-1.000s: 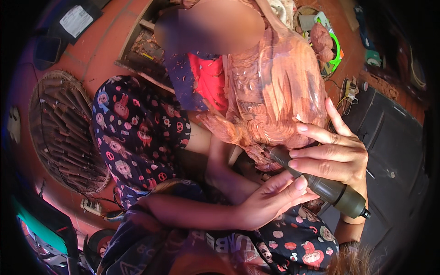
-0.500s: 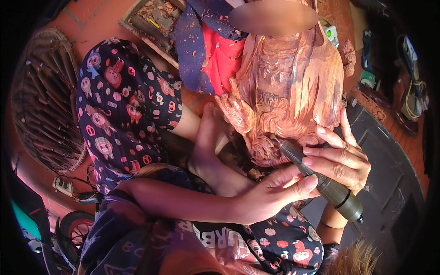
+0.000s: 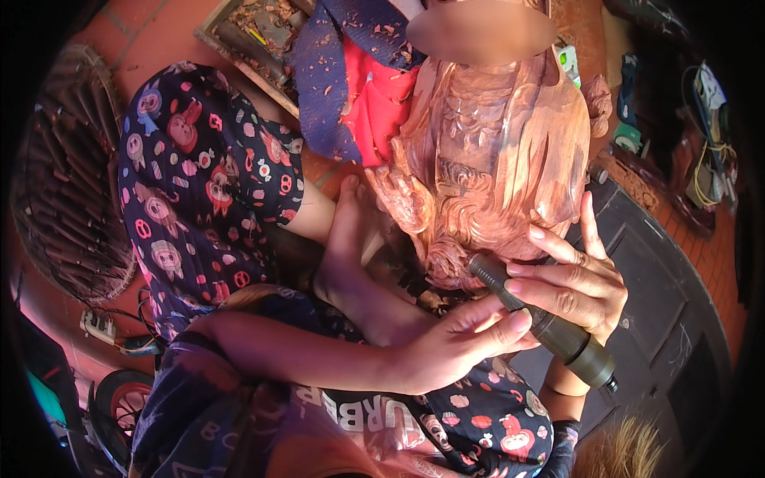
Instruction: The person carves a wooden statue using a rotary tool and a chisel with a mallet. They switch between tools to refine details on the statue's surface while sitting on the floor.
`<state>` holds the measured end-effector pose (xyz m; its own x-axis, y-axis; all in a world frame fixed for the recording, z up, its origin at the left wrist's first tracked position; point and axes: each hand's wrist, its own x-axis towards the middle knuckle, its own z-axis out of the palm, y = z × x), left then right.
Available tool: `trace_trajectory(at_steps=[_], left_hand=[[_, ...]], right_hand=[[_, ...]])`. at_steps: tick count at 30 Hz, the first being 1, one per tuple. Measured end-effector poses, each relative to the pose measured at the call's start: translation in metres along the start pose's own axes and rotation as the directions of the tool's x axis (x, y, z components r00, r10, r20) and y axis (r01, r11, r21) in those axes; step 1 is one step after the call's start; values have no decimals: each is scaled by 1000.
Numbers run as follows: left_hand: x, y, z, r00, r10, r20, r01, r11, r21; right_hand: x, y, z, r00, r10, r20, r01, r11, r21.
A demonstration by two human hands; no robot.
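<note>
A reddish-brown carved wooden figure (image 3: 502, 143) with flowing folds lies in front of me, its near end by my hands. My right hand (image 3: 578, 287) grips the dark handpiece of a rotary carving tool (image 3: 578, 350) with its nearer fingers. Its outer two fingers are stretched over the carving. My left hand (image 3: 458, 338) reaches across from the left, closed on the same handpiece with the thumb along its side. The narrow ribbed nose points at the curled carving at the figure's near edge. I cannot make out the bit's tip.
Beyond my bent left leg, a round woven basket (image 3: 80, 183) holds several long dark tools. A wooden tray (image 3: 263, 48) with shavings stands at the far left, next to a blue and red cloth (image 3: 327, 95). Dark panel (image 3: 653, 295) on the right; power strip (image 3: 97, 325) with cables at lower left.
The whole view has shifted a little, so most things sit further left. The handpiece's nose has drawn back slightly toward me along the carving. Both hands keep their grip.
</note>
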<state>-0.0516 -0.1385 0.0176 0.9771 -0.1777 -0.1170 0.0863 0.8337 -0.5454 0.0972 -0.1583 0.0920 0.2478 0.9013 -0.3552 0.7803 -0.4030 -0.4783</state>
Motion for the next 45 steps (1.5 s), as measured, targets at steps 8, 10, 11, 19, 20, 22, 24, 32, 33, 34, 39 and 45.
trace_trajectory(at_steps=[8, 10, 11, 19, 20, 22, 24, 32, 33, 34, 39, 45], left_hand=[[2, 2, -2, 999, 17, 29, -17, 1000, 9], [2, 1, -4, 999, 25, 39, -26, 999, 42], [2, 11, 0, 998, 18, 55, -24, 993, 116], [2, 4, 2, 1000, 28, -5, -28, 1000, 12], [4, 9, 1, 999, 26, 25, -28, 996, 79], [4, 11, 0, 998, 25, 64, -33, 990, 136], [3, 9, -4, 996, 47, 82, -57, 990, 129], [6, 11, -2, 997, 36, 66, -44, 992, 118], [6, 12, -2, 995, 50, 82, -61, 989, 136], [5, 11, -3, 997, 22, 67, -29, 993, 118], [2, 8, 4, 1000, 7, 5, -7, 1000, -20], [5, 10, 0, 997, 21, 68, -25, 998, 60]], right_hand=[[-1, 1, 1, 1000, -5, 12, 5, 1000, -19], [-1, 3, 2, 1000, -9, -8, 9, 1000, -7], [-1, 3, 3, 1000, 2, -28, -2, 1000, -5], [1, 3, 1, 1000, -22, 15, 22, 1000, 5], [1, 2, 2, 1000, -7, -22, 7, 1000, -9], [-2, 2, 2, 999, 15, -40, -15, 1000, -1], [0, 2, 4, 999, 4, -36, -4, 1000, -3], [-4, 6, 2, 1000, -29, 2, 28, 999, 30], [-4, 6, 2, 1000, -28, -3, 28, 999, 36], [-4, 6, 2, 1000, -28, -8, 28, 999, 41], [-3, 7, 0, 998, -47, 40, 46, 998, 35], [-5, 8, 0, 999, -33, 12, 33, 998, 58]])
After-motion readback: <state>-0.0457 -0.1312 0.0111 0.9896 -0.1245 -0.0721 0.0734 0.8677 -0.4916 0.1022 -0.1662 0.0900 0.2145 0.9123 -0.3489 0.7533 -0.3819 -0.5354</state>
